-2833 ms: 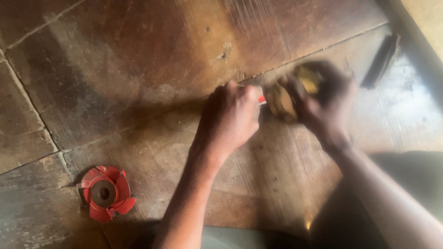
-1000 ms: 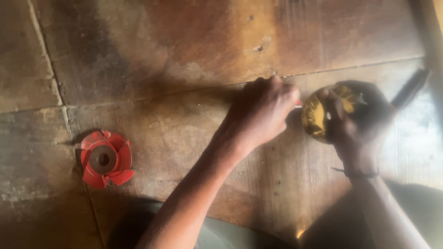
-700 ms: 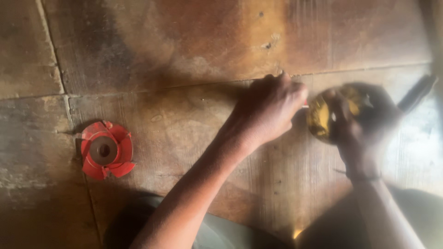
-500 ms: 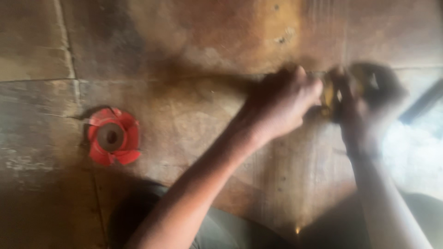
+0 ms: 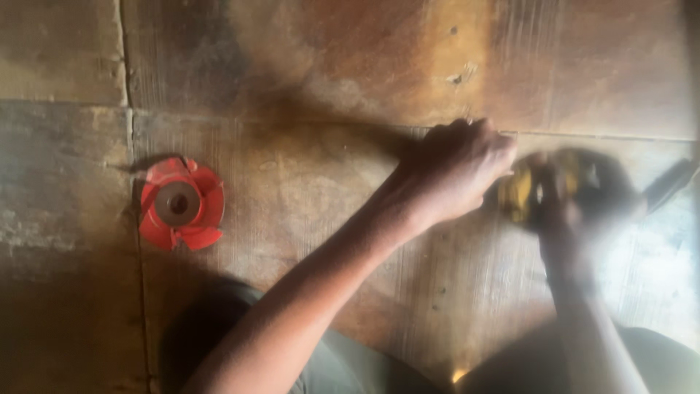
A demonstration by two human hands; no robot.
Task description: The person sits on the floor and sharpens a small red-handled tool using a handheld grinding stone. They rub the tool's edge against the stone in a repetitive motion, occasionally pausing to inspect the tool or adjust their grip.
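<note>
Work looks mid-way, can't tell how much is left: both hands meet on a small yellow-and-dark object [image 5: 539, 197] at right of the worn wooden surface [image 5: 306, 87]. Left hand [image 5: 459, 171] is fisted w/ fingers curled, pressed against the object's left side; whether it grips a tool can't be told. Right hand [image 5: 583, 208], blurred, wraps the object from the near side. Red cutter wheel [image 5: 179, 203] lies untouched, well apart at left.

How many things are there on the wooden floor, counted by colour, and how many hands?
Red things: 1, the fan-shaped red disc lying apart on the floor.
Yellow things: 1, the blurred yellow object between both hands.
Hands: 2, left hand and right hand.
Total: 4.
</note>
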